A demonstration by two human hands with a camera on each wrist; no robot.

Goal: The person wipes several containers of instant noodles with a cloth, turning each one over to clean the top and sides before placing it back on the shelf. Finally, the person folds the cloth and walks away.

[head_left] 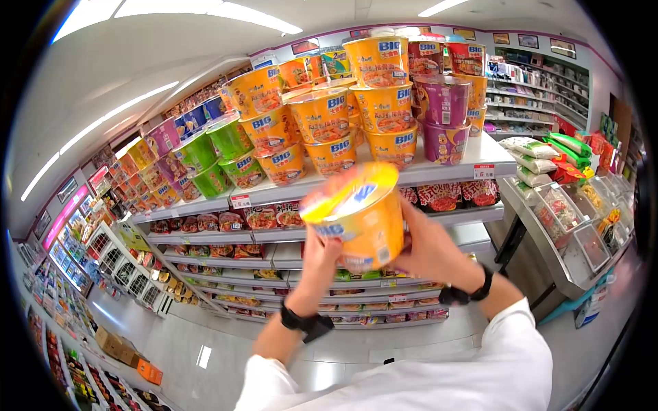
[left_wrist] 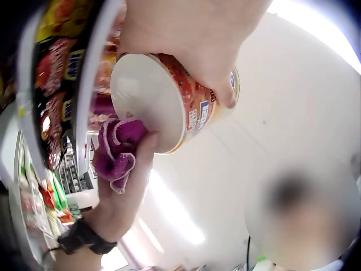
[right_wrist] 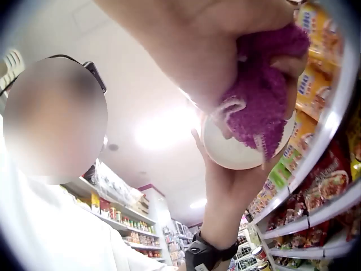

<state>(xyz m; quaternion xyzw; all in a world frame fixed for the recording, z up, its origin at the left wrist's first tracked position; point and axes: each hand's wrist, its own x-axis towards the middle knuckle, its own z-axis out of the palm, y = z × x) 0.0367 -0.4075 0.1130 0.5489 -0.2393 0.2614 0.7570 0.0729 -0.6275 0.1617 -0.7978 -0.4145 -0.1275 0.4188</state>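
Observation:
An orange instant noodle tub (head_left: 363,236) is held up tilted in front of the shelf. My left hand (head_left: 321,259) grips its side, thumb toward the front. My right hand (head_left: 428,243) is at the tub's other side in the head view. A crumpled purple cloth (right_wrist: 262,93) with pale edging is bunched in the right hand's fingers. In the left wrist view that cloth lies against the rim of the tub's white base (left_wrist: 149,96). The tub hides the cloth in the head view.
Stacked noodle tubs (head_left: 329,123) in orange, green and purple stand along the shelf top (head_left: 301,188). Bagged noodles (head_left: 274,218) fill the lower shelves. To the right is a counter with clear food bins (head_left: 555,209); cartons (head_left: 116,344) sit on the floor at left.

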